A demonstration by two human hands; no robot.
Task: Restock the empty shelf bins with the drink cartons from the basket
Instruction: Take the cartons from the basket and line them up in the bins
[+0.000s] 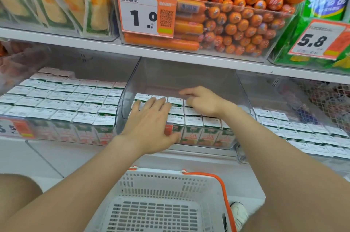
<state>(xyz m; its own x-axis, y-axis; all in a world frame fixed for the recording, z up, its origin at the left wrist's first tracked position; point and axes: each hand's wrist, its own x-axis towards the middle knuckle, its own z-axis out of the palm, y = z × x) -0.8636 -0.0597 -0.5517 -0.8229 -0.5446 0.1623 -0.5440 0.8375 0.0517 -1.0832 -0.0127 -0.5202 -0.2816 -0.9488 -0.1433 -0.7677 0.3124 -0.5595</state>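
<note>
While both hands lie flat, fingers spread and gripping nothing, left hand [151,118] and right hand [204,102] press on drink cartons [193,121] in the middle clear bin [130,88]; white basket [161,184] sits below.

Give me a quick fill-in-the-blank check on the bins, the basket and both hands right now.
1. The white slotted plastic basket with orange handle shows ____ cartons inside.
2. Both the left hand and the right hand rest on carton tops in the ____ of the three clear plastic bins.
3. The white-topped drink cartons in that middle clear bin fill only its ____ part.
4. The price tag on the bin of orange sausages overhead reads ____.

Missing words: no; middle; front; 1.0
</note>
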